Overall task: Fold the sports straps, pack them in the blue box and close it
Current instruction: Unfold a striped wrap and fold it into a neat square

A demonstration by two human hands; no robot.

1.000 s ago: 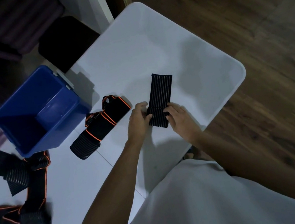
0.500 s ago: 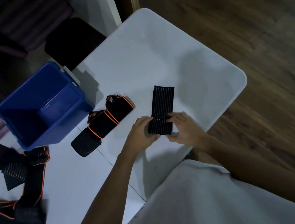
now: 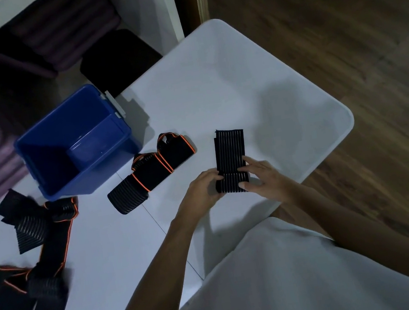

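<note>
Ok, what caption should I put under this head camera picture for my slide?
Both hands, left and right, fold a black ribbed strap on the white table near the open blue box.

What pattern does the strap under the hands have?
Black with thin pale lengthwise stripes on the strap, seen in the head view.
</note>
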